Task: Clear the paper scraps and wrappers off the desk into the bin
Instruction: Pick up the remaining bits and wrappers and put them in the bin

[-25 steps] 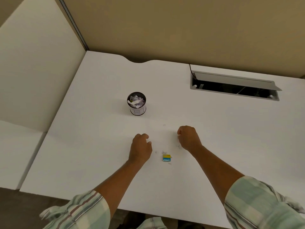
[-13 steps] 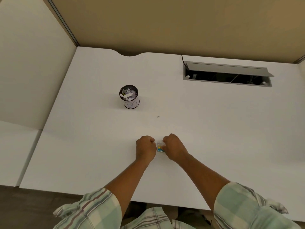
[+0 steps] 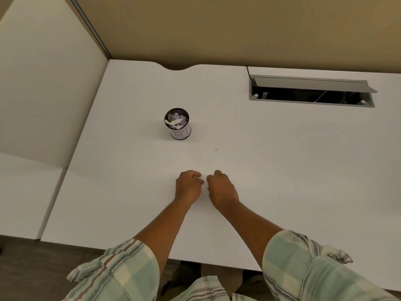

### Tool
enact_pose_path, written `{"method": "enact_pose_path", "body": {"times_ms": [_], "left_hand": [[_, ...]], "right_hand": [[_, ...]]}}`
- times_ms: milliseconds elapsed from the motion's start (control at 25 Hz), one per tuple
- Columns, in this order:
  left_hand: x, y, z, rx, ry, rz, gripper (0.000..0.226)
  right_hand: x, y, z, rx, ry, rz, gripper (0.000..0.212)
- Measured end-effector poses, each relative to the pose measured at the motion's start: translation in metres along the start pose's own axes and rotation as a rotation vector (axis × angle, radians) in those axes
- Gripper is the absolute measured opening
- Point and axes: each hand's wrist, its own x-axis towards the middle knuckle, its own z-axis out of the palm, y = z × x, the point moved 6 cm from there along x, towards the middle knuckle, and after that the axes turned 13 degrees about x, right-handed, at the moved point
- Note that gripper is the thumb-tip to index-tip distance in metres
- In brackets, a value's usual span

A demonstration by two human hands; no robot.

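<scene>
A small black mesh bin (image 3: pixel 178 124) with a white paper label stands on the white desk (image 3: pixel 282 170), filled with crumpled paper. My left hand (image 3: pixel 188 187) and my right hand (image 3: pixel 221 189) rest side by side on the desk in front of the bin, both with fingers curled shut and almost touching. The blue and yellow wrapper is out of sight, hidden under the curled fingers where the hands meet; a pale bit shows at my right fingertips. One tiny paper scrap (image 3: pixel 216 150) lies between my hands and the bin.
An open cable hatch (image 3: pixel 312 92) with a raised grey lid is cut into the desk at the back right. Partition walls close the desk at the back and left. A lower white surface (image 3: pixel 23 198) adjoins on the left.
My hands came together from either side of the wrapper and small scraps. The wrapper, seen between them half a second ago, is covered now.
</scene>
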Motion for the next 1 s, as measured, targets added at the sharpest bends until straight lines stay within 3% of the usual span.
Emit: {"method": "enact_pose_path", "body": {"times_ms": [320, 400, 560, 680, 880, 1000], "left_hand": [[0.014, -0.003, -0.006, 0.266, -0.010, 0.296, 0.033], [0.015, 0.000, -0.004, 0.282, -0.016, 0.319, 0.037], [0.014, 0.009, 0.002, 0.384, -0.023, 0.408, 0.041], [0.013, 0.014, 0.010, 0.405, 0.010, 0.453, 0.034], [0.020, 0.018, 0.017, 0.605, 0.030, 0.529, 0.015], [0.024, 0.013, 0.008, 0.478, 0.064, 0.474, 0.012]], "right_hand": [[0.018, 0.005, -0.001, 0.031, -0.037, 0.045, 0.021], [0.027, 0.017, -0.009, 0.212, 0.046, 0.126, 0.023], [0.036, 0.030, -0.050, 0.812, 0.252, 0.328, 0.014], [0.051, 0.002, -0.089, 1.042, 0.285, 0.276, 0.011], [0.095, -0.059, -0.142, 0.858, 0.307, 0.004, 0.010], [0.120, -0.085, -0.147, 0.685, 0.281, -0.093, 0.014]]}}
